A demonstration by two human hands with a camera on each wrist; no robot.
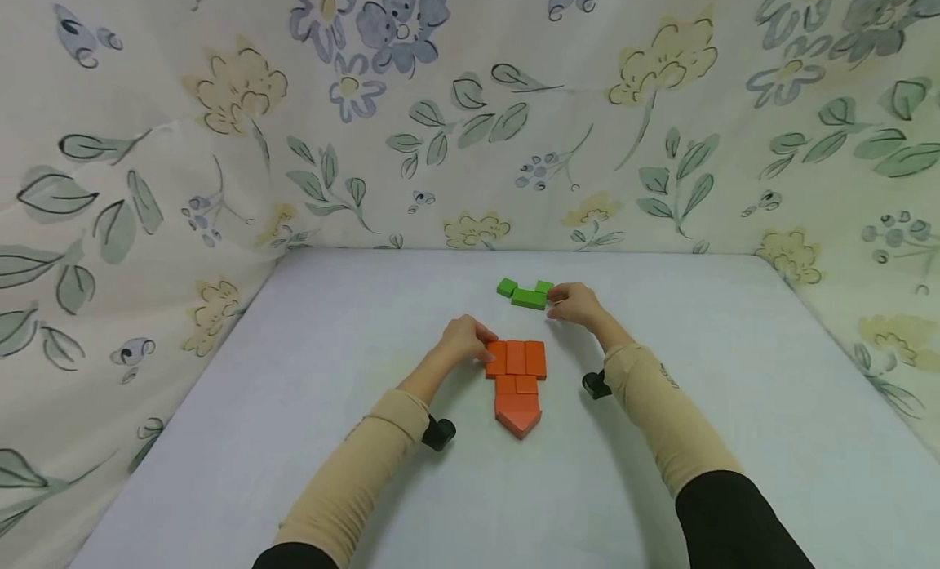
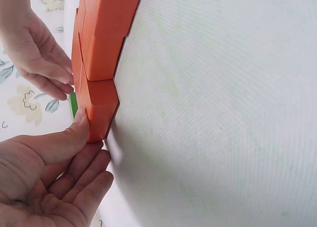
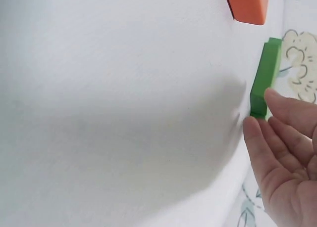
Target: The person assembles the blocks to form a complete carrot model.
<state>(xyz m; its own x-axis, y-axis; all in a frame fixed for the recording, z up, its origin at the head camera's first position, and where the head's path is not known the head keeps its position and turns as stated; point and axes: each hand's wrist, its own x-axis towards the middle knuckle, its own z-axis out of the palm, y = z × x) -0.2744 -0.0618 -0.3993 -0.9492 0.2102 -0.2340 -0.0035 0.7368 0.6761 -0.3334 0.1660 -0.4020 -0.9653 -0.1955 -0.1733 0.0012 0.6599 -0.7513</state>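
Orange blocks (image 1: pixel 516 358) lie joined flat on the table, with a row of three at the far end, a narrower row below and a pointed block (image 1: pixel 518 412) nearest me. My left hand (image 1: pixel 464 339) touches the far left corner of this group. In the left wrist view, its thumb rests on an orange block (image 2: pixel 101 106) while the other fingers extend by the block's end. Farther back, my right hand (image 1: pixel 578 304) is at the right end of several green blocks (image 1: pixel 529 299). Its thumb touches a green block (image 3: pixel 265 71) in the right wrist view, fingers extended beside the end.
The blocks lie on a white-covered table (image 1: pixel 352 340). Behind and beside it hangs a floral cloth (image 1: pixel 470 177), close to the table's far edge. The green group lies between the orange group and that edge, and includes a small block (image 1: pixel 507 286) on its left.
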